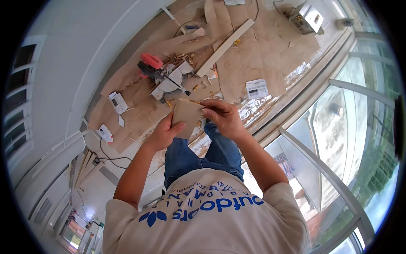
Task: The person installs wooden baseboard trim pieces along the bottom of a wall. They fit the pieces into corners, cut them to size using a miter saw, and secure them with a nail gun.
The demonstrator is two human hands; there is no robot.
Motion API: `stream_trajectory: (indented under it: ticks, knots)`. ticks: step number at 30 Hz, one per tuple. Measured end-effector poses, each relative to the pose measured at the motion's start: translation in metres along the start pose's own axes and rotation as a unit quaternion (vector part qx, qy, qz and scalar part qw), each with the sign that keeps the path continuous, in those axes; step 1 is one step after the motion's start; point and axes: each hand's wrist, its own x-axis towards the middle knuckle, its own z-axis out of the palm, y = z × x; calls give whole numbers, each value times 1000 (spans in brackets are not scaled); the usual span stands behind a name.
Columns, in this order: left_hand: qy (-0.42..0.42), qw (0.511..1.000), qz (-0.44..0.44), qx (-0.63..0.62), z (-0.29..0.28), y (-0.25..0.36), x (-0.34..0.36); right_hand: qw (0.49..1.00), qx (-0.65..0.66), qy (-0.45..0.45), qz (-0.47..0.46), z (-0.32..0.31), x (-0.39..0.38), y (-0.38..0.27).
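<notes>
A flat, tan rectangular board is up in front of my legs, tilted, with a thin pale edge along its far end. My left hand grips its left side, thumb lying across the face. At the far right corner, my right hand pinches the board between thumb and bent fingers; whether a smaller piece is also in that pinch cannot be made out. Beyond the board, a miter saw with a red handle rests on the covered floor. A long pale wood plank lies to its right.
Brown paper covers the floor, with wood scraps around the saw. White packets lie at the right and left. A boxy metal machine stands far right, near the window frames. A dark cable runs at the left.
</notes>
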Motion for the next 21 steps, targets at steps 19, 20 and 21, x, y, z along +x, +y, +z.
stream_trajectory:
  ticks: [19,20,21]
  knots:
    - [-287,958,-13,-16,229,197,206,975,91,204,3,-288,-102,-143]
    - [-291,957,-12,-5,234,211,231,978,61,201,-3,-308,-90,-158]
    - [-297,955,-10,6,240,225,259,979,31,200,-8,-330,-78,-172]
